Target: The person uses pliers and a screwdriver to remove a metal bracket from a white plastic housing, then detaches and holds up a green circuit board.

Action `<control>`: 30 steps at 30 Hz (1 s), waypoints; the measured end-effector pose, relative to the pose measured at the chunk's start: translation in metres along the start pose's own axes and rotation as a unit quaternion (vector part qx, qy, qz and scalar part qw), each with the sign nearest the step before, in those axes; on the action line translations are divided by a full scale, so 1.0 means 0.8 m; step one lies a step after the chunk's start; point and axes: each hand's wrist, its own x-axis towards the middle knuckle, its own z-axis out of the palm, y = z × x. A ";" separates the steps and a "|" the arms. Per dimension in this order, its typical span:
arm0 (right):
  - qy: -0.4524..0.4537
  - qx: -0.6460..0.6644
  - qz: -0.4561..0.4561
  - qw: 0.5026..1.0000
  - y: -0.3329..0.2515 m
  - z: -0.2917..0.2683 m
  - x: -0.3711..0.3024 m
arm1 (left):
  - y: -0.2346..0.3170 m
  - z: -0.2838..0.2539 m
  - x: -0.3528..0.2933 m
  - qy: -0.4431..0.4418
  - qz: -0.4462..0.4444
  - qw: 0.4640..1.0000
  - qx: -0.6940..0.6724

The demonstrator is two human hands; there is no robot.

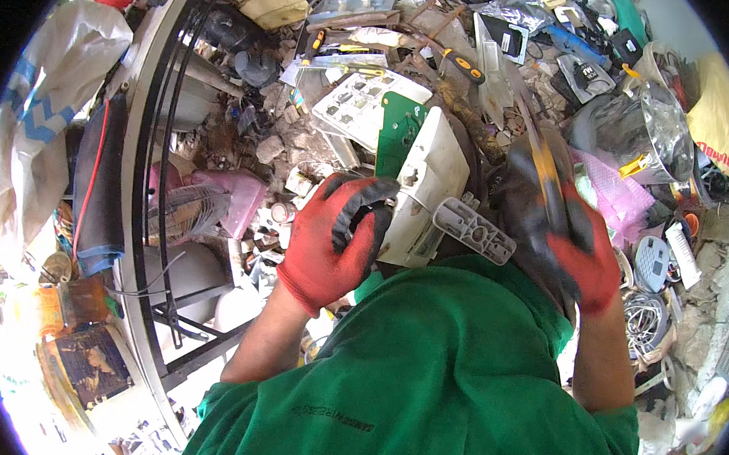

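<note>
My left hand, in a red and black glove, curls its fingers at the near left edge of a white plastic casing and grips it. The casing stands tilted in front of my lap. A green circuit board shows beside its far left edge. Against its right side sits a light grey ribbed plastic bracket; whether the two are joined I cannot tell. My right hand, gloved alike, is closed round a long tool with a yellow and black handle. Motion smears the tool, so its kind is unclear.
A dark metal frame stands at the left. Beyond the casing lie a white panel, a yellow and black handled tool and a screwdriver amid scrap. A clear plastic tub and pink bubble wrap are right.
</note>
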 end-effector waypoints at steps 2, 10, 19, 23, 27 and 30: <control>0.067 -0.031 -0.049 0.996 0.014 0.013 0.048 | 0.006 -0.010 0.006 -0.027 -0.033 0.999 0.032; -0.034 0.027 0.027 0.999 0.065 0.079 0.125 | -0.019 -0.049 0.022 -0.135 -0.059 0.983 0.108; -0.052 -0.059 -0.049 0.996 0.100 0.080 0.141 | -0.055 -0.031 0.003 -0.116 -0.180 0.977 -0.003; -0.046 -0.093 -0.038 0.994 0.100 0.078 0.139 | -0.058 -0.019 -0.002 -0.106 -0.215 0.970 -0.031; -0.058 -0.102 -0.028 0.993 0.093 0.080 0.140 | -0.068 -0.013 -0.006 -0.084 -0.226 0.970 -0.009; -0.078 -0.104 -0.034 0.991 0.094 0.077 0.145 | -0.080 -0.008 -0.012 -0.058 -0.219 0.974 0.012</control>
